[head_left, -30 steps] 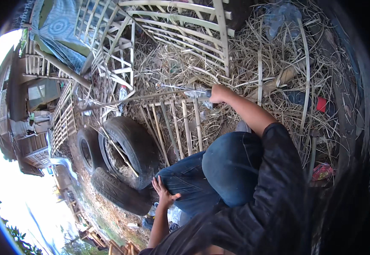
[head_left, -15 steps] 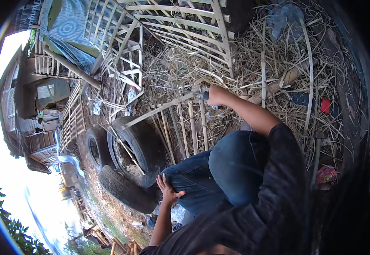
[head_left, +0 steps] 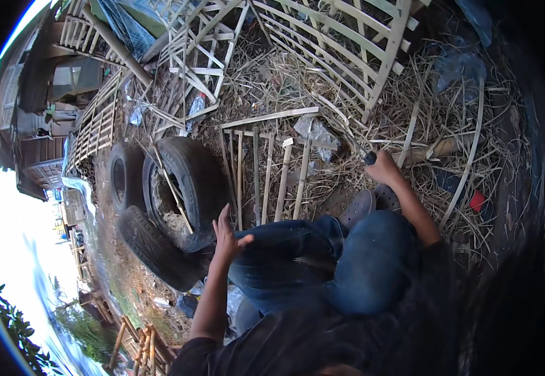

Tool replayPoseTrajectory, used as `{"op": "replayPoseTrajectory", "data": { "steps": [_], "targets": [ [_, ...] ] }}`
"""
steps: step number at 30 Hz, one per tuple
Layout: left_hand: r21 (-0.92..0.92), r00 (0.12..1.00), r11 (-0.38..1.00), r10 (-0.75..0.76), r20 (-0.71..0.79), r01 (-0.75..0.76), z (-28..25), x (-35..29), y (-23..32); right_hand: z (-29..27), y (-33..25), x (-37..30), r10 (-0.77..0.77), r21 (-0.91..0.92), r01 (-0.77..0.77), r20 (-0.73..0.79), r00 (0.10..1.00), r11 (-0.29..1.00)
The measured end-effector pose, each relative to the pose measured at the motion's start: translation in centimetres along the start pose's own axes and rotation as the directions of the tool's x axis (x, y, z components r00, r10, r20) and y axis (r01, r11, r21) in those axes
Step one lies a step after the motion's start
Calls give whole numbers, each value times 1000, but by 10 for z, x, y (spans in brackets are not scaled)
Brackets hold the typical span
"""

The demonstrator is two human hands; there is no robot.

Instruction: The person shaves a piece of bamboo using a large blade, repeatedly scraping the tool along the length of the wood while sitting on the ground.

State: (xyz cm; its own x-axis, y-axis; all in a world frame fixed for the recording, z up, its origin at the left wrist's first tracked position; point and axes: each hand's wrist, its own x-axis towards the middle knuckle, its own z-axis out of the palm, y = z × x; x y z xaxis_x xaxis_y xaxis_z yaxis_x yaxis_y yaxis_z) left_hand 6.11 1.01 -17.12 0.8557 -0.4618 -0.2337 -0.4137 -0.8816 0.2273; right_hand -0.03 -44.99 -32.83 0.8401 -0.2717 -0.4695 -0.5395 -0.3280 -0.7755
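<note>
My right hand [head_left: 385, 169] is closed around the dark handle of a thin-bladed tool [head_left: 370, 158]; the blade points up and to the left, its far part hard to tell from the straw. Over my left thigh, my left hand [head_left: 225, 238] is raised with fingers spread, holding nothing. Ahead of my knees lies a small slatted bamboo frame [head_left: 270, 175], its slats running away from me. A pale bamboo strip [head_left: 269, 117] lies at the frame's far end, one end touching or near its left corner. Crumpled clear plastic [head_left: 316, 133] sits at the frame's far right.
Worn tyres [head_left: 194, 172] stand and lean left of the frame. A large slatted bamboo panel [head_left: 329, 44] rises at the far side, with another lattice [head_left: 207, 56] to its left. Bamboo shavings [head_left: 423, 119] cover the ground at right, around a thick bamboo piece [head_left: 445, 148] and a red item [head_left: 477, 201].
My right hand has drawn back to the right with the tool. The pale strip, formerly slanting toward that hand, now lies farther off. My left hand has lifted from my thigh. The view has shifted.
</note>
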Motion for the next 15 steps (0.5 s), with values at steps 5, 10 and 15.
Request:
{"op": "replayPoseTrajectory", "data": {
  "steps": [5,10,15],
  "targets": [
    [-238,975,947,221,3,-214,13,181,55,-1,27,-41,-193,99,217,-206,959,971],
    [81,953,957,264,151,-278,67,315,52,-18,44,-72,14,94,-12,-18,1000,995],
    [445,948,863,108,299,-239,102,378,18,-44,52,-104,49,79,-52,40,998,996]
  ]
}}
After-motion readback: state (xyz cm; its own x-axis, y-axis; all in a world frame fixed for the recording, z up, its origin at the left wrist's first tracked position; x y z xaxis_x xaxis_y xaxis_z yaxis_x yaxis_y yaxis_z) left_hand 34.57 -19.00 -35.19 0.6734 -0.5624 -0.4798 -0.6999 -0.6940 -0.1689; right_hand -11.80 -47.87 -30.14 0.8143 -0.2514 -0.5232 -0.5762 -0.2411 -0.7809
